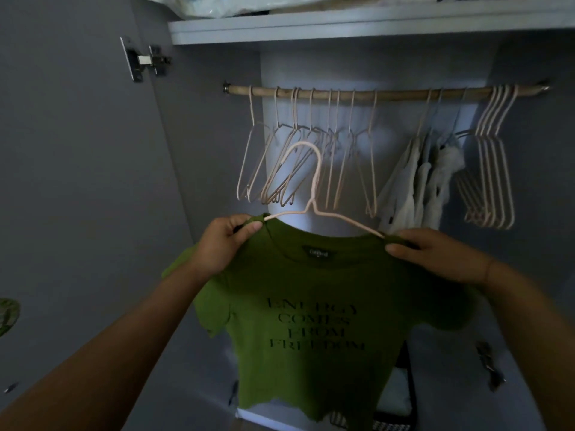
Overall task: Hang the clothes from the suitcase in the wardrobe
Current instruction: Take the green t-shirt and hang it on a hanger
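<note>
green t-shirt point(311, 306): on a pale pink wire hanger point(313, 197), held up between both hands and hanging below them; dark lettering on the front.
left hand point(224, 244): thumb and fingers pinch the shirt's shoulder over the hanger's end.
right hand point(435, 253): thumb and fingers pinch the opposite shoulder.
wooden rail point(373, 93): above and beyond the hands, inside the wardrobe point(199, 135); the held hanger's hook is below it, not on it.
empty hangers point(295, 157): on the rail above the left hand.
white garments point(420, 181): on the rail, just above the right hand.
shelf point(342, 26): over the rail.
</note>
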`<state>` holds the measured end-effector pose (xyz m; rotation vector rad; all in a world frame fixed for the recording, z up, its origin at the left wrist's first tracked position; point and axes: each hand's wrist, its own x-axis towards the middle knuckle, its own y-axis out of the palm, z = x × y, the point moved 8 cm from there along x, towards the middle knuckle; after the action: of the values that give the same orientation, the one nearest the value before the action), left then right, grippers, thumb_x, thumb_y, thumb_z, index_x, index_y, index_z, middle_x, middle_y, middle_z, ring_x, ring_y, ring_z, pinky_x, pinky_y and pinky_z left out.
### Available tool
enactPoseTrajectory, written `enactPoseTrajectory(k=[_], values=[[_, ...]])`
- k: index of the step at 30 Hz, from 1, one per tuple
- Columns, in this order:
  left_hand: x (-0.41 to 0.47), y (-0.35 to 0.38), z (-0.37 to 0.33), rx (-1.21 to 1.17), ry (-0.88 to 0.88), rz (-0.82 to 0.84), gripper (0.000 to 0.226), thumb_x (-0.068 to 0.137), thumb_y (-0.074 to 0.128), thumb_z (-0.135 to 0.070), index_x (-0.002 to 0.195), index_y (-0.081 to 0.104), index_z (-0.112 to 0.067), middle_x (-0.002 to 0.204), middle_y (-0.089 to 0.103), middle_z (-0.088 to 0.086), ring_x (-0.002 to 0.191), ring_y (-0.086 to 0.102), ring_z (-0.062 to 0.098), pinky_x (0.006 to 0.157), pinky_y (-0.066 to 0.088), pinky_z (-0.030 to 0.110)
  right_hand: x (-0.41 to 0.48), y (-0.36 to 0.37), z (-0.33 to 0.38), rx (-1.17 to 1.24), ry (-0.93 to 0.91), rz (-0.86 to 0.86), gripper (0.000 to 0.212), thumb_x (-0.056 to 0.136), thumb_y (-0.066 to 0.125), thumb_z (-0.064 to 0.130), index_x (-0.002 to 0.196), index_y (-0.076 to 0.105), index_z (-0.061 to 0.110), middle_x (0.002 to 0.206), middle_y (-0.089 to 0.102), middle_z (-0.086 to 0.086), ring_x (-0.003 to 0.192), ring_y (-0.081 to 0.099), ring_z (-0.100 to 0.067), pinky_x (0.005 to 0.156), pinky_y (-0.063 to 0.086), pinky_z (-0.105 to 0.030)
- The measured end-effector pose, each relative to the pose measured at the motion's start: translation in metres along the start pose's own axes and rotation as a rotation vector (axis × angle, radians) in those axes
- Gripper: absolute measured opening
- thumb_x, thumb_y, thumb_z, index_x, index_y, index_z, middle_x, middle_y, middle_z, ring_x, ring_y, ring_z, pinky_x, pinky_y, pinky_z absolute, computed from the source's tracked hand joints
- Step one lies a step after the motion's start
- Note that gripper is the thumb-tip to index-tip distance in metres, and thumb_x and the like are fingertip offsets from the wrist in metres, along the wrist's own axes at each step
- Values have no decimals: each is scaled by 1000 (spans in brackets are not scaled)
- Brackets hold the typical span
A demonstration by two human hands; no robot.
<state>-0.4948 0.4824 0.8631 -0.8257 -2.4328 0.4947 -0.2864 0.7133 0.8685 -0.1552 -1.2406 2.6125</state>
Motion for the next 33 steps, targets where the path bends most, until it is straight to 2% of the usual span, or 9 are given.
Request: enactPoseTrajectory(k=[3,6,9,12,15,18,21,29,33], values=[[3,25,-7,7,-21,21,20,91,59,-26,87,67,-8,73,57,7,68,52,15,65,40,28,-41,-2,-11,326,109,16,66,68,65,60,100,66,2,99,70,-15,95,67,-28,89,53,-39],[4,56,-32,161,72,-82,34,87,65,-29,117,62,-15,111,57,-3,105,49,11,88,37,20,-83,2,-21,506,193,-46,92,39,76,74,96,69,2,97,72,-17,92,69,-27,81,55,-29],[-15,93,-65,37,77,-136,32,86,65,-31,114,59,-16,106,54,-7,101,49,8,82,35,13,-115,9,-35,621,302,-136,89,28,81,71,89,72,6,92,73,-15,87,70,-26,74,56,-27],[-47,156,-85,-196,-65,82,16,91,57,-36,86,59,-21,81,58,-7,76,54,3,64,38,7,-137,20,-43,737,388,-228,49,66,74,47,93,73,6,91,74,-13,91,69,-27,86,54,-37],[-79,219,-100,-361,-187,329,23,91,54,-45,77,58,-27,74,59,-7,74,57,8,71,48,25,-149,32,-46,798,450,-313,26,89,53,23,98,71,6,95,74,-14,93,69,-27,91,50,-41],[-94,247,-119,-470,-229,401,25,89,56,-48,89,63,-24,85,66,-6,85,63,10,83,51,31,-156,41,-43,832,480,-390,24,92,52,22,94,71,8,93,74,-11,90,70,-24,83,53,-35],[-95,256,-127,-495,-256,375,29,88,60,-44,99,65,-18,97,68,-2,93,64,10,88,52,28,-159,44,-44,860,474,-486,25,93,51,24,98,71,9,95,74,-11,95,68,-28,90,51,-42],[-63,243,-128,-629,-313,308,20,86,68,-23,102,69,-12,100,71,8,95,66,19,91,53,32,-129,29,-27,756,380,-521,22,95,50,29,97,69,19,96,73,-3,90,69,-15,79,53,-25],[-39,228,-128,-663,-320,328,7,84,69,-16,91,71,-16,98,71,11,95,67,23,87,54,30,-105,23,-15,726,345,-496,22,95,49,33,100,66,21,99,71,-5,91,67,-16,77,53,-25]])
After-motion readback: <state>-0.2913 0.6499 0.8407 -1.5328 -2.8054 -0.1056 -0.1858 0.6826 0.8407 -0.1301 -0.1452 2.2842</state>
